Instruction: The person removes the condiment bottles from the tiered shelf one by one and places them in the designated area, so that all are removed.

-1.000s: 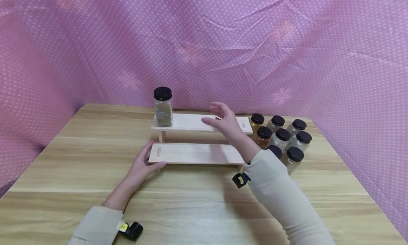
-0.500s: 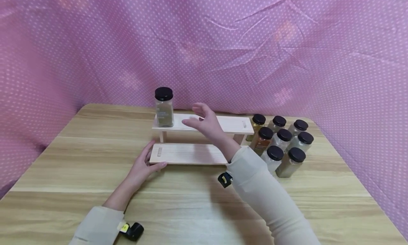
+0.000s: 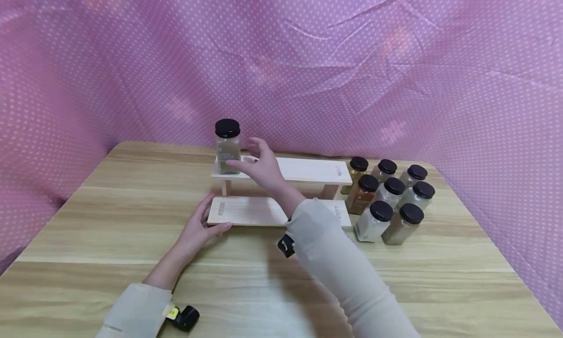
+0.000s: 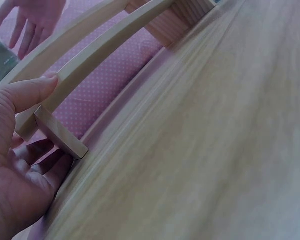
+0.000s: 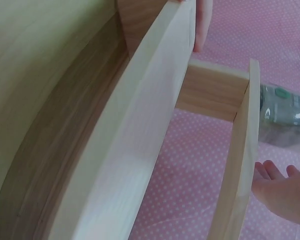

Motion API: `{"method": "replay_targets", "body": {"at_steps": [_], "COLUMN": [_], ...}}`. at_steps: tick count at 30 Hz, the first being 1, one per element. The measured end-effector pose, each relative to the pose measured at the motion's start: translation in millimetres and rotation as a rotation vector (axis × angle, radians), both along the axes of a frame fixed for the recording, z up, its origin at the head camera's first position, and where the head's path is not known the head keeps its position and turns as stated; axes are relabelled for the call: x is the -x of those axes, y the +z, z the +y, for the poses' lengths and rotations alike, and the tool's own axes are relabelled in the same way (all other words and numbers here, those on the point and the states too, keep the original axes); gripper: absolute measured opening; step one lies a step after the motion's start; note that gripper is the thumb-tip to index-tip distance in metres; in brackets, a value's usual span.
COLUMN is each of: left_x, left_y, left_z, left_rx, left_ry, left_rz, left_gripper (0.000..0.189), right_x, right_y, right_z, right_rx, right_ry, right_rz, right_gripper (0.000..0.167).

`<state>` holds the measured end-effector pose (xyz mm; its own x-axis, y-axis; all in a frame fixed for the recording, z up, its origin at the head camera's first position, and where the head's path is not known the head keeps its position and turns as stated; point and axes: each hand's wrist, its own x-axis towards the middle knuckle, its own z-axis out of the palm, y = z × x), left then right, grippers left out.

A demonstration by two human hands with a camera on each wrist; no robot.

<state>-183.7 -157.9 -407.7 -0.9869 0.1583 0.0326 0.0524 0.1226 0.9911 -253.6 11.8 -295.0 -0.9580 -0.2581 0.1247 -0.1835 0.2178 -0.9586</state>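
Note:
A two-tier wooden rack (image 3: pixel 250 212) stands on the table. On the left end of its upper shelf (image 3: pixel 314 170) sits a square glass spice jar (image 3: pixel 227 145) with a black lid and greenish-grey contents. My left hand (image 3: pixel 195 229) grips the left end of the lower shelf; in the left wrist view its thumb lies on the board's edge, with the other fingers around the short leg (image 4: pixel 62 134). Thumb and fingers spread, my right hand (image 3: pixel 265 170) is just right of the jar, its thumb overlapping the glass in the head view. The right wrist view shows this hand (image 5: pixel 285 195) below the jar (image 5: pixel 287 112).
Several black-lidded spice jars (image 3: pixel 373 223) stand grouped at the rack's right end, one with orange-red contents (image 3: pixel 361 197). Pink dotted cloth (image 3: pixel 281 74) hangs behind and beside the wood-grain table (image 3: pixel 110 206). Small black cameras hang at both sleeves.
My right hand has moved left along the upper shelf, from its right half to beside the spice jar. The left hand stays on the lower shelf's left end.

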Motion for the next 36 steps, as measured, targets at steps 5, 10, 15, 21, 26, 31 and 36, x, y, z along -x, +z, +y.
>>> {"method": "replay_targets", "body": {"at_steps": [5, 10, 15, 21, 26, 31, 36], "left_x": [2.0, 3.1, 3.1, 2.8, 2.2, 1.8, 1.9], "left_y": [-0.7, -0.8, -0.4, 0.1, 0.2, -0.9, -2.3], "left_z": [0.6, 0.3, 0.1, -0.9, -1.1, -0.8, -1.3], "left_rx": [-0.019, -0.019, -0.02, -0.013, -0.006, -0.001, -0.014], "left_ry": [-0.016, -0.016, -0.011, -0.01, -0.007, 0.0, 0.003], "left_rz": [0.0, 0.004, 0.009, 0.009, 0.009, 0.015, 0.021], "left_gripper": [0.091, 0.091, 0.091, 0.091, 0.091, 0.091, 0.09], "right_x": [2.1, 3.9, 1.7, 0.4, -0.5, -1.9, -2.6], "right_y": [-1.7, -4.3, -4.4, -6.1, -7.4, -6.7, -5.4], "right_z": [-8.1, -15.6, -24.8, -35.7, -42.2, -46.0, -48.9], "right_rx": [0.007, 0.011, 0.013, 0.063, 0.069, 0.046, 0.028], "right_ry": [-0.027, -0.071, -0.116, -0.172, -0.226, -0.267, -0.292], "right_rz": [0.02, 0.039, 0.039, 0.068, 0.096, 0.118, 0.126], "right_gripper": [0.078, 0.076, 0.071, 0.064, 0.06, 0.059, 0.058]}}
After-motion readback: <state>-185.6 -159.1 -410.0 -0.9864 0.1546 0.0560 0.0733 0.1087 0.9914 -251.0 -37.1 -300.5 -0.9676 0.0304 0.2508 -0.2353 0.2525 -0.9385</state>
